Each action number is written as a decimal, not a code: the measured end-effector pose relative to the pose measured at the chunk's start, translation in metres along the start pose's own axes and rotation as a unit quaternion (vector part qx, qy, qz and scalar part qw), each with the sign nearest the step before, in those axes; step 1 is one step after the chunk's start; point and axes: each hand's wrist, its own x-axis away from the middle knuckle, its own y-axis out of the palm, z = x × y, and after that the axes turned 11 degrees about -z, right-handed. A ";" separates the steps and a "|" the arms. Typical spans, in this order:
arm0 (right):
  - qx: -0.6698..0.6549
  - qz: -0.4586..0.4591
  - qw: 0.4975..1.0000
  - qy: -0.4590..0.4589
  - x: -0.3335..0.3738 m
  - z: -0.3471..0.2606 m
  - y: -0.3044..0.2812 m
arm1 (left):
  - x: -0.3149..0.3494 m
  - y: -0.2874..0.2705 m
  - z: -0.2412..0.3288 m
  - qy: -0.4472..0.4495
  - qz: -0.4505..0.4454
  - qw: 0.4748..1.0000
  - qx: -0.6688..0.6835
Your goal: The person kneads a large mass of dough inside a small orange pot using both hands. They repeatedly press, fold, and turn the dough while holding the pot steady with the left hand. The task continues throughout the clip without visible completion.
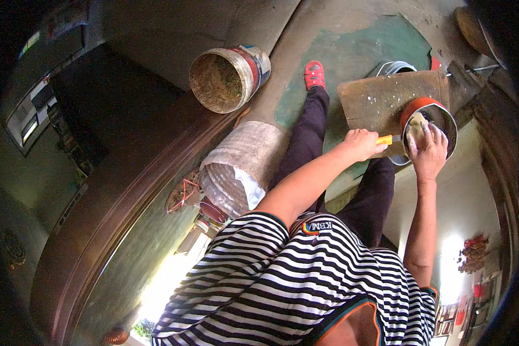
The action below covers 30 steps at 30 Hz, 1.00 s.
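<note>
My left hand [361, 143] is closed around the yellow handle [384, 140] of a red-orange pan [416, 106]. The pan is tilted, its dark inside partly in sight, next to a worn wooden board [386, 98]. Inside its rim, my right hand [428, 151] has its fingers bent against a pale wad [417, 122], perhaps a sponge or cloth. Its exact kind is hard to make out, since the fingers cover part of it. Something dark lies by the wad in the pan.
Under the board shows the rim of a metal basin or bucket [399, 67]. A dirty white bucket [216, 81] lies tipped at the upper left, near a pale ribbed container [245, 144]. My foot in a red shoe [314, 75] rests on a green floor patch [352, 46].
</note>
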 end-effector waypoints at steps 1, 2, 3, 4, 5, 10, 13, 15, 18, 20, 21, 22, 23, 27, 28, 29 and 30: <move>0.011 0.022 1.000 -0.014 -0.002 -0.004 0.003 | -0.001 -0.001 -0.002 -0.006 0.003 1.000 -0.005; 0.003 0.009 1.000 0.012 -0.002 -0.008 0.005 | -0.002 -0.001 -0.001 -0.005 0.001 1.000 -0.009; -0.005 0.012 1.000 0.020 -0.005 -0.009 0.008 | -0.002 -0.001 0.003 -0.002 -0.002 1.000 -0.013; -0.003 0.017 1.000 0.025 -0.007 -0.011 0.015 | -0.002 0.000 0.001 0.005 -0.001 1.000 -0.009; 0.006 0.022 0.999 0.036 -0.007 -0.010 0.020 | -0.001 -0.004 0.003 0.015 -0.015 1.000 -0.017; 0.004 0.031 0.998 0.047 -0.025 -0.015 0.027 | 0.000 -0.011 -0.002 -0.018 -0.026 0.999 -0.023; -0.008 0.044 0.998 0.050 -0.034 -0.007 0.035 | -0.002 -0.013 -0.001 -0.017 -0.034 0.999 -0.026; 0.015 0.024 0.996 0.087 -0.042 -0.005 0.041 | -0.004 -0.016 -0.001 -0.016 -0.046 0.999 -0.022; 0.025 0.010 0.995 0.099 -0.046 0.006 0.053 | -0.006 -0.017 0.000 -0.015 -0.052 0.998 -0.015; 0.024 0.002 0.994 0.105 -0.050 0.009 0.060 | -0.006 -0.017 0.000 -0.017 -0.058 0.998 -0.011; 0.018 -0.005 0.994 0.104 -0.051 0.011 0.063 | -0.005 -0.018 0.000 -0.020 -0.062 0.998 -0.009; 0.012 -0.012 0.995 0.102 -0.051 0.012 0.064 | -0.005 -0.018 0.000 -0.024 -0.066 0.997 -0.007; 0.004 -0.017 0.995 0.099 -0.053 0.013 0.067 | -0.005 -0.019 0.000 -0.020 -0.067 0.998 -0.007; 0.001 -0.020 0.997 0.078 -0.051 0.023 0.076 | -0.003 -0.016 0.002 -0.009 -0.040 0.999 -0.007; -0.002 -0.026 0.997 0.075 -0.050 0.026 0.076 | -0.004 -0.014 0.001 -0.010 -0.041 0.999 -0.007; -0.005 -0.029 0.997 0.071 -0.050 0.029 0.077 | -0.005 -0.014 0.001 -0.010 -0.039 0.999 -0.009; -0.003 -0.036 0.997 0.072 -0.049 0.036 0.083 | -0.006 -0.013 0.001 -0.007 -0.037 0.999 -0.004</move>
